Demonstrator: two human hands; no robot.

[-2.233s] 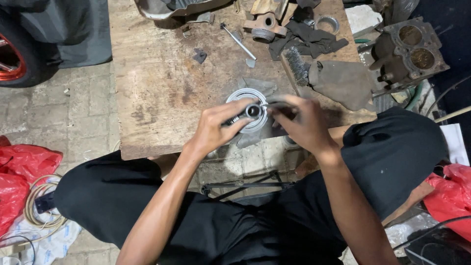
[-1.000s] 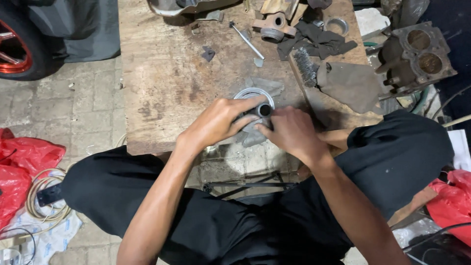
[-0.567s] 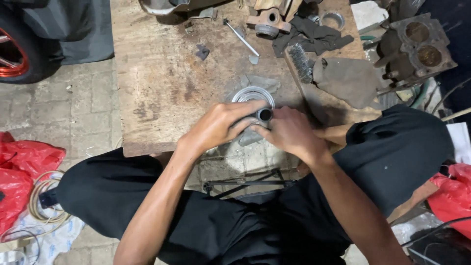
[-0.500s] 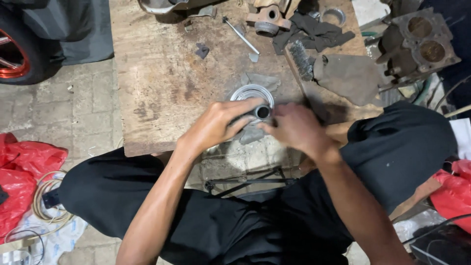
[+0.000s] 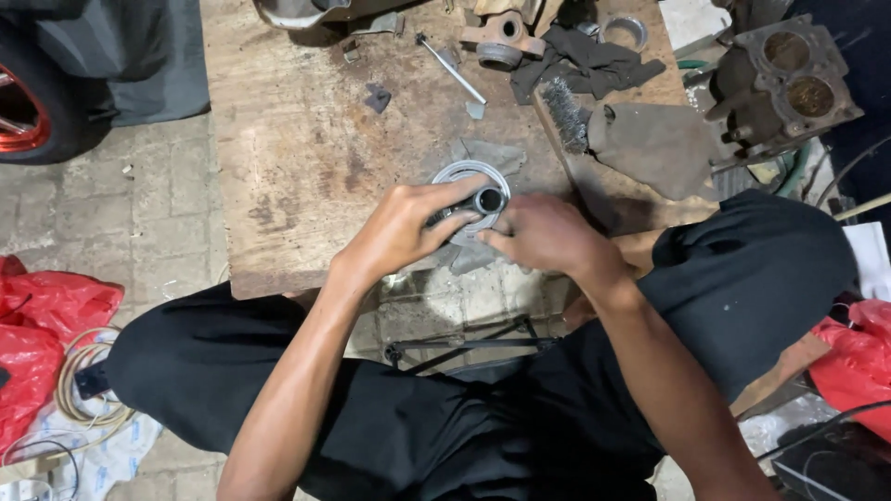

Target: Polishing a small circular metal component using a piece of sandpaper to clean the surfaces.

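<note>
Both hands grip one part at the wooden surface's (image 5: 297,176) near edge: the left hand (image 5: 399,232) clasps a round metal disc (image 5: 461,173), while the right hand (image 5: 548,237) pinches its dark central sleeve (image 5: 489,200). A wire brush (image 5: 562,125) lies at two o'clock, a long bolt (image 5: 450,68) at twelve.

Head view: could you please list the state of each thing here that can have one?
Left hand: gripping the metal ring.
Right hand: closed on the short tube.
Metal ring: flat on the bench, held.
Short tube: upright, open end up.
Wire brush: lying idle.
Engine block: bores open.
</note>
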